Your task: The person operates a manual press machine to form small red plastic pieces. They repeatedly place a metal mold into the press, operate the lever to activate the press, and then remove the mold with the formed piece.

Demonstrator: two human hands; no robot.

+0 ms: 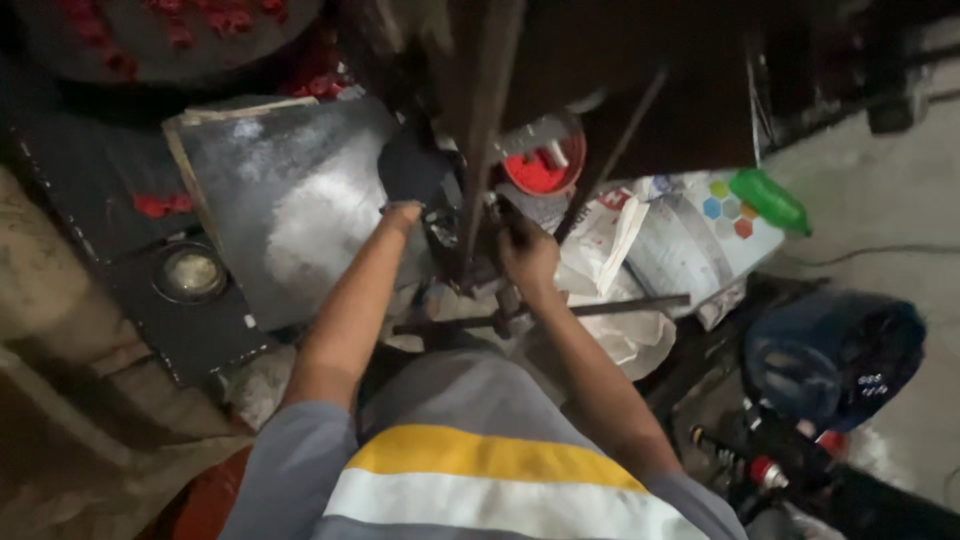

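Grey-sleeved, both my arms reach into the dark upright metal press (480, 150): right hand (528, 255) fingers grip its lower part, left hand (402, 215) fingers hidden, so either could get pinched.

Both arms reach forward, left hand (402, 214) extended, right hand (527, 255) fingers curled.

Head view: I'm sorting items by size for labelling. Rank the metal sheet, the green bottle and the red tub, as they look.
1. Metal sheet, by far the largest.
2. Red tub and green bottle look alike in size; the tub is partly hidden, so no ranking.
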